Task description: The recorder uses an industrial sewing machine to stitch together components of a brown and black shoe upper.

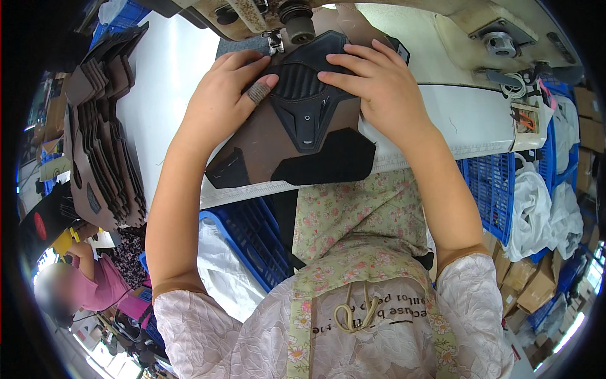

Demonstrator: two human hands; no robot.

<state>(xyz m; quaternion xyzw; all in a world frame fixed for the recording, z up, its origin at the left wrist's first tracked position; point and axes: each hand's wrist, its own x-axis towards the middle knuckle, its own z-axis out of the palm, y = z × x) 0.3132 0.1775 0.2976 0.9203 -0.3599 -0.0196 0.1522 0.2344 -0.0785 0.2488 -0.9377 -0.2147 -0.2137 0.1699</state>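
1 floral apron (361, 218) lies below 2 hands (221, 91) (390, 95) resting, fingers extended, on 1 brown-and-black panel (305, 120).

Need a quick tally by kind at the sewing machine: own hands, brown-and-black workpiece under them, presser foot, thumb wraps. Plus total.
Hands: 2 (left hand, right hand)
Brown-and-black workpiece: 1
Presser foot: 1
Grey thumb wrap: 1, on the left hand
Total: 5

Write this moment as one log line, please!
left hand: on brown workpiece; right hand: on its black panel; presser foot: near left hand
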